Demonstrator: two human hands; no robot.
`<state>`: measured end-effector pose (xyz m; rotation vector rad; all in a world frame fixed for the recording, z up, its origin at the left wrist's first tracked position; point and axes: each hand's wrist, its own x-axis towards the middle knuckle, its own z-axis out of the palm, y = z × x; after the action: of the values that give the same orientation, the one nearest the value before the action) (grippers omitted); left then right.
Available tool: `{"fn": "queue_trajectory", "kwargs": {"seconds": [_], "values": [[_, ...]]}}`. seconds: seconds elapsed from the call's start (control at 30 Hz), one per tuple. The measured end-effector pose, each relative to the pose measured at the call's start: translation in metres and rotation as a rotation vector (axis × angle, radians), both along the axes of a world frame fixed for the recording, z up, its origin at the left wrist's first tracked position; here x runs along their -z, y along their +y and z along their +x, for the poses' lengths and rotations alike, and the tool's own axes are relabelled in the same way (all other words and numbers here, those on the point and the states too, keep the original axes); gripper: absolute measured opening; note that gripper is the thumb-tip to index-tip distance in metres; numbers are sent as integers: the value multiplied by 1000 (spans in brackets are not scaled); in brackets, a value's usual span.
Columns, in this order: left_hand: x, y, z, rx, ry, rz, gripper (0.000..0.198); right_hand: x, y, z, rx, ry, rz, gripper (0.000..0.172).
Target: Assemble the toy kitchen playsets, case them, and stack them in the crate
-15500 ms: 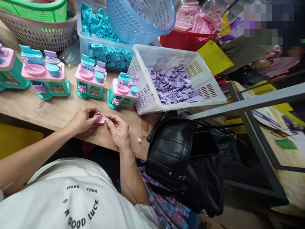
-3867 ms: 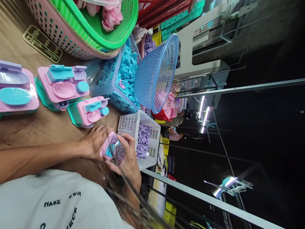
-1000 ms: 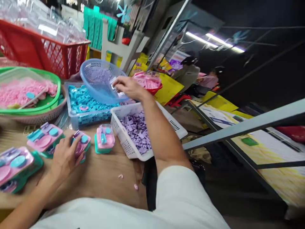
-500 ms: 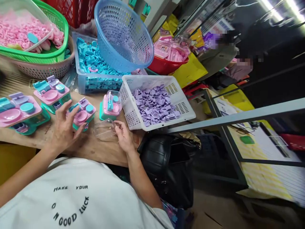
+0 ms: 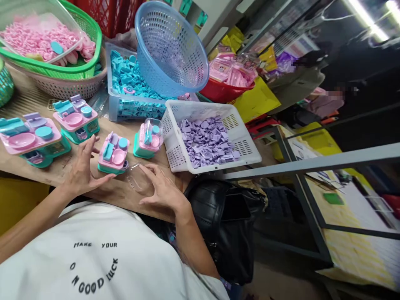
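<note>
My left hand [image 5: 81, 168] is open with its fingers spread, its thumb beside a small pink-and-teal toy kitchen set [image 5: 113, 154] on the wooden table [image 5: 37, 177]. My right hand [image 5: 161, 188] is open too. Its fingers lie flat on the table at the edge of a clear plastic cover [image 5: 135, 181], which rests between my hands. Just behind stands another toy set [image 5: 149, 138] with a clear dome on top. Two larger uncovered sets [image 5: 76, 118] [image 5: 31, 139] stand to the left.
A white basket [image 5: 200, 106] of purple pieces sits to the right. Behind it are a blue crate [image 5: 114, 104] of teal parts, a tilted blue round basket [image 5: 170, 46] and a green basket [image 5: 90, 46] of pink parts. A black bag [image 5: 225, 225] hangs below the table edge. Another person sits at far right.
My right hand has lowered the clear cover onto the table and spread flat beside it. My left hand has let go of the small toy set and opened next to it.
</note>
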<state>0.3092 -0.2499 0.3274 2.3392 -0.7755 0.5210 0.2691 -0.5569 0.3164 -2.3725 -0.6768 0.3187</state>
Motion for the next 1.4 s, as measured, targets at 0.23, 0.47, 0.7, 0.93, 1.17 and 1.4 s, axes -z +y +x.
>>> {"fn": "queue_trajectory", "kwargs": {"seconds": [0.23, 0.47, 0.7, 0.93, 1.17, 1.4], "values": [[8, 23, 48, 270, 396, -30, 127, 8, 2, 30, -216, 27, -82, 114], [22, -3, 45, 246, 567, -99, 130, -20, -1, 15, -212, 124, 159, 118], [37, -40, 23, 155, 389, -306, 109, -91, 31, 22, 20, -293, 61, 109], [41, -46, 19, 152, 310, -341, 97, -90, 73, 51, -75, -294, -227, 108], [44, -46, 18, 114, 407, -266, 101, -88, 70, 62, -140, -160, -215, 109], [39, -45, 20, 95, 451, -239, 96, -75, 62, 72, -167, -108, -141, 107]]}}
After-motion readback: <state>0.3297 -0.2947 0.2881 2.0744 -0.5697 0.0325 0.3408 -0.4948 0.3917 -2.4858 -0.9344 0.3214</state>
